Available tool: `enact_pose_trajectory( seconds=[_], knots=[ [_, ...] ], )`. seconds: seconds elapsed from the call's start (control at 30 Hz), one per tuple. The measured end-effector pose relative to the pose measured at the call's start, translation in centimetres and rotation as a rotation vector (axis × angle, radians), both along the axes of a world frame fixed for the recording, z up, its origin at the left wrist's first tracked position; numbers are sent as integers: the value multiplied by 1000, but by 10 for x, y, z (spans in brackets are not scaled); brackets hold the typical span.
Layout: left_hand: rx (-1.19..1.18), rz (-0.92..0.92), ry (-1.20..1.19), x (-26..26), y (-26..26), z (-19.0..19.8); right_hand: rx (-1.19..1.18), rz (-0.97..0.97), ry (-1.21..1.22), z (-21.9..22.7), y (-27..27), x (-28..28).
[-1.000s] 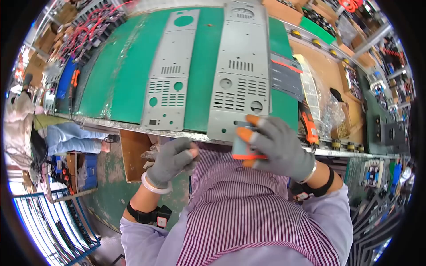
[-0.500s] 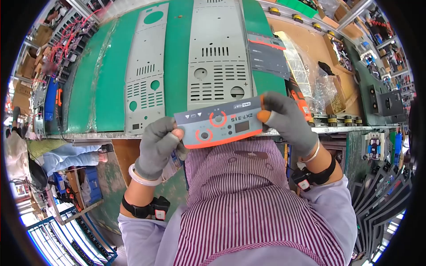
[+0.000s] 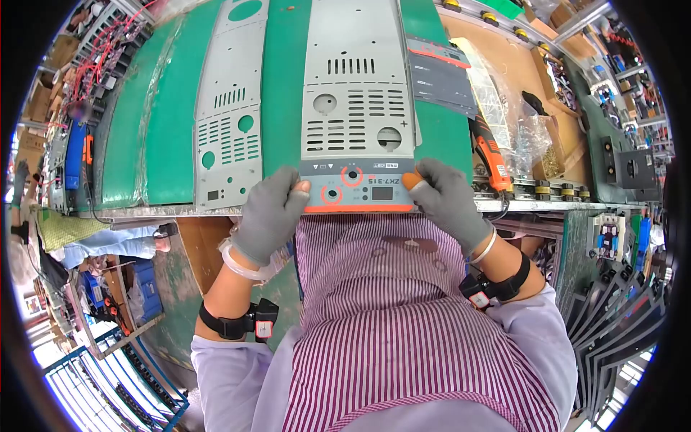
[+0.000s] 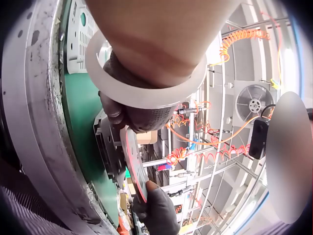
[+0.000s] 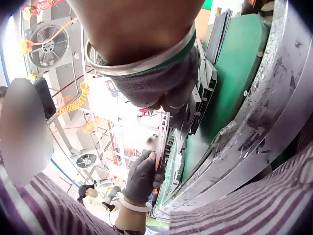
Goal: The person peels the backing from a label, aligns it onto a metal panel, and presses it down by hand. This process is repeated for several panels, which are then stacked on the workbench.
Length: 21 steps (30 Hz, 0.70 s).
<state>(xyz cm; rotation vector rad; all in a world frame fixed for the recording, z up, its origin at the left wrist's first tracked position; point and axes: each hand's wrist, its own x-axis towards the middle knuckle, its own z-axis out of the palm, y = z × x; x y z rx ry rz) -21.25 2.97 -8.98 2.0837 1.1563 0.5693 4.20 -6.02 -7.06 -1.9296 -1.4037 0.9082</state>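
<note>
A grey control-panel label with an orange edge and the printing ZX7-315 lies across the near end of a grey sheet-metal panel, lined up with its width in the head view. My left hand pinches the label's left end between thumb and fingers. At the opposite end my right hand pinches it too, an orange fingertip cover showing. In the left wrist view the label appears nearly edge-on between both hands, raised off the metal there.
A second slotted metal panel lies to the left on the green mat. More dark labels are stacked at right, beside an orange-and-black power tool and clear plastic wrapping. The table's metal edge runs along the front.
My right hand alone held the label at first, turned away. My left hand then took its other end. Both hands have since levelled it and moved it forward over the metal panel's near end.
</note>
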Motion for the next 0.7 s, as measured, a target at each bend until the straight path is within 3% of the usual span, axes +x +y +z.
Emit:
enact_pose_trajectory(
  seconds=[0.07, 0.7],
  knots=[
    [-125, 15, -12, -2, 0, -3, 7, -24, 43, -2, 0, -2],
    [-198, -8, 3, 1, 8, 2, -38, -84, 68, -8, 2, -2]
  ],
)
